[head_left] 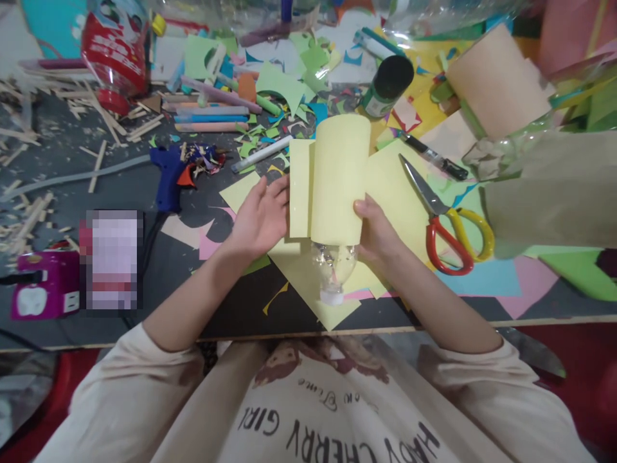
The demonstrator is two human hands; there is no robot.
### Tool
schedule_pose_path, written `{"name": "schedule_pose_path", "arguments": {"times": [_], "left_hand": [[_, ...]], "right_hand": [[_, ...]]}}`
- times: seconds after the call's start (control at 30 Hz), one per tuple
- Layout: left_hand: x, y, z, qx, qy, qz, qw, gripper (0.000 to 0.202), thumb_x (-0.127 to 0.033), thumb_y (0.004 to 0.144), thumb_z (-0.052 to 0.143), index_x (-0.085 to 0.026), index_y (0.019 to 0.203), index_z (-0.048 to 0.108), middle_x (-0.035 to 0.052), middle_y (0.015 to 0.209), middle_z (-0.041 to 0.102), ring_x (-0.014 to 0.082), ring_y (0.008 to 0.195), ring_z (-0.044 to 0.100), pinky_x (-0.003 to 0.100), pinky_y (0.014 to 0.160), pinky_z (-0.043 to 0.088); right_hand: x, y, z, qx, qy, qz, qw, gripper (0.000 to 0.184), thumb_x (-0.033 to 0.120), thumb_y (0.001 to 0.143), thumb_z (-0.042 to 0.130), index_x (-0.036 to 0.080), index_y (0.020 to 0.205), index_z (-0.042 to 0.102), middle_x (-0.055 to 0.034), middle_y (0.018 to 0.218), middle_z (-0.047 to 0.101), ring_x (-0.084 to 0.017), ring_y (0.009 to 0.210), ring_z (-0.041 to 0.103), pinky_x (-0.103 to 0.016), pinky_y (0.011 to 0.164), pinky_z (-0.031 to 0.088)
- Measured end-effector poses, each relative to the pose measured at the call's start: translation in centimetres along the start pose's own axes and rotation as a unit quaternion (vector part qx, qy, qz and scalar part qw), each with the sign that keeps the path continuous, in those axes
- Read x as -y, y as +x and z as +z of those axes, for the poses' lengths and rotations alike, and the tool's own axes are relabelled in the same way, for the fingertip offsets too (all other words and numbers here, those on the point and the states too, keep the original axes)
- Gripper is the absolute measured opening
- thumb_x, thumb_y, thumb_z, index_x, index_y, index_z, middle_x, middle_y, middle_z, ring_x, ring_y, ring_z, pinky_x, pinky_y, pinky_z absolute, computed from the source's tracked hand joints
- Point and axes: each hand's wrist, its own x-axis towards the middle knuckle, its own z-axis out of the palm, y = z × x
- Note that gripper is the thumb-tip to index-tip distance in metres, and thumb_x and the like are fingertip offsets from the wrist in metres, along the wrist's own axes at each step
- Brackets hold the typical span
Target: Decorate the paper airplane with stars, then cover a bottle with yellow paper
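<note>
A clear plastic bottle lies neck toward me, its white cap at the near end. Yellow paper is wrapped around its body, with a loose flap standing out on the left. My right hand grips the wrapped bottle from the right, thumb on the paper. On the other side, my left hand is open, fingers stretched beside the flap; their tips are partly hidden at its edge. Beneath the bottle are sheets of yellow paper. Scissors with red and yellow handles lie right of my right hand.
A blue glue gun and a purple box are at the left. Markers, paper scraps and a red-labelled bottle fill the back. A black pen, a dark-topped green container and a beige paper-wrapped cylinder stand or lie right.
</note>
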Motion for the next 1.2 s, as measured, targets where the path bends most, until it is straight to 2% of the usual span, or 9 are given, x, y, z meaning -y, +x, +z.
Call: {"name": "schedule_pose_path", "arguments": {"times": [0.1, 0.27, 0.47, 0.57, 0.67, 0.77, 0.87, 1.0, 1.2], "left_hand": [[0.3, 0.1, -0.3, -0.005, -0.024, 0.012, 1.0, 0.046, -0.048, 0.1, 0.022, -0.022, 0.114, 0.057, 0.0103, 0.128, 0.068, 0.0299, 0.134, 0.059, 0.057, 0.105, 0.052], [0.6, 0.2, -0.8, -0.014, -0.059, 0.055, 0.997, 0.046, -0.045, 0.103, 0.023, -0.022, 0.129, 0.052, 0.0075, 0.126, 0.068, 0.0259, 0.135, 0.058, 0.049, 0.108, 0.05], [2.1, 0.3, -1.5, 0.004, -0.057, 0.089, 0.994, 0.047, -0.052, 0.099, 0.043, -0.024, 0.135, 0.052, 0.0071, 0.121, 0.07, 0.0248, 0.117, 0.068, 0.039, 0.095, 0.057], [2.5, 0.1, -1.7, 0.023, -0.032, 0.134, 0.99, 0.054, -0.06, 0.093, 0.053, -0.026, 0.135, 0.053, 0.0065, 0.122, 0.071, 0.0229, 0.109, 0.069, 0.034, 0.086, 0.057], [2.8, -0.1, -1.9, 0.053, 0.007, 0.195, 0.979, 0.062, -0.069, 0.089, 0.058, -0.028, 0.135, 0.053, 0.0055, 0.122, 0.072, 0.0201, 0.102, 0.07, 0.032, 0.082, 0.057], [3.3, 0.0, -2.2, 0.085, 0.047, 0.254, 0.962, 0.061, -0.071, 0.091, 0.053, -0.03, 0.137, 0.051, 0.0049, 0.125, 0.073, 0.0185, 0.099, 0.07, 0.032, 0.084, 0.057], [3.8, 0.3, -2.5, 0.103, 0.085, 0.295, 0.946, 0.06, -0.07, 0.095, 0.046, -0.032, 0.141, 0.047, 0.0045, 0.133, 0.071, 0.0191, 0.106, 0.07, 0.034, 0.086, 0.057], [4.0, 0.3, -2.8, 0.108, 0.129, 0.319, 0.933, 0.06, -0.07, 0.097, 0.042, -0.035, 0.145, 0.043, 0.0036, 0.137, 0.069, 0.0196, 0.109, 0.069, 0.036, 0.09, 0.056], [3.8, -0.5, -2.5, 0.088, 0.184, 0.332, 0.921, 0.062, -0.071, 0.098, 0.038, -0.034, 0.147, 0.044, 0.0033, 0.135, 0.07, 0.0221, 0.108, 0.07, 0.043, 0.099, 0.055]], "right_hand": [[-0.5, 0.4, 0.6, -0.008, -0.001, -0.017, 1.0, 0.072, 0.065, 0.052, 0.079, 0.028, 0.109, 0.055, -0.0106, 0.124, 0.071, -0.039, 0.132, 0.059, -0.056, 0.096, 0.06], [-1.6, 0.9, 0.7, -0.006, 0.038, -0.051, 0.998, 0.068, 0.056, 0.055, 0.083, 0.027, 0.109, 0.054, -0.0096, 0.121, 0.073, -0.035, 0.12, 0.067, -0.053, 0.096, 0.061], [-2.3, 0.9, 0.0, -0.009, 0.025, -0.093, 0.995, 0.063, 0.057, 0.061, 0.084, 0.028, 0.109, 0.055, -0.0072, 0.114, 0.075, -0.034, 0.12, 0.068, -0.053, 0.096, 0.061], [-2.5, 0.9, -0.1, -0.027, 0.027, -0.1, 0.994, 0.065, 0.057, 0.059, 0.086, 0.028, 0.108, 0.055, -0.0071, 0.112, 0.075, -0.034, 0.117, 0.069, -0.053, 0.094, 0.062], [-2.5, 0.9, -0.1, -0.039, 0.032, -0.105, 0.993, 0.066, 0.058, 0.058, 0.087, 0.027, 0.107, 0.056, -0.007, 0.11, 0.075, -0.033, 0.112, 0.071, -0.052, 0.092, 0.062], [-2.4, 1.0, -0.3, -0.041, 0.03, -0.101, 0.994, 0.067, 0.059, 0.057, 0.087, 0.027, 0.107, 0.057, -0.0067, 0.108, 0.075, -0.032, 0.108, 0.072, -0.05, 0.09, 0.063], [-2.3, 1.1, -0.5, -0.038, 0.021, -0.1, 0.994, 0.066, 0.061, 0.058, 0.086, 0.026, 0.107, 0.058, -0.0067, 0.107, 0.076, -0.031, 0.107, 0.072, -0.049, 0.089, 0.063], [-2.1, 1.2, -0.6, -0.036, 0.016, -0.102, 0.994, 0.066, 0.062, 0.058, 0.085, 0.026, 0.106, 0.058, -0.0069, 0.107, 0.076, -0.031, 0.107, 0.073, -0.048, 0.09, 0.063], [-1.9, 1.3, -0.9, -0.029, 0.004, -0.108, 0.994, 0.062, 0.065, 0.062, 0.081, 0.026, 0.106, 0.06, -0.007, 0.11, 0.076, -0.032, 0.11, 0.072, -0.048, 0.092, 0.062]]}}
